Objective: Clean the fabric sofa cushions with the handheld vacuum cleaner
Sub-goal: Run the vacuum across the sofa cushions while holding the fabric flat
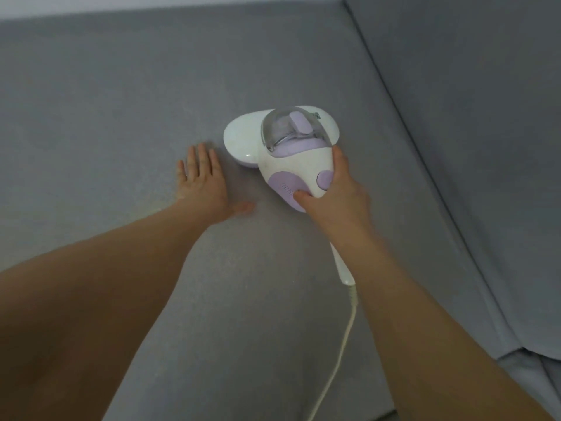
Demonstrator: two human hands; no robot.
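A white and lilac handheld vacuum cleaner (282, 144) with a clear dust cup rests flat on the grey fabric seat cushion (121, 95), its wide head pointing away from me. My right hand (337, 192) grips its handle, thumb on the lilac side panel. My left hand (206, 183) lies flat on the cushion just left of the vacuum, fingers spread, holding nothing. The handle's tail shows under my right forearm.
A white power cord (343, 335) runs from the handle's end toward the cushion's front edge. The grey back cushion (485, 101) rises along the right side, meeting the seat in a diagonal seam. A fold of another cushion (531, 369) shows at lower right.
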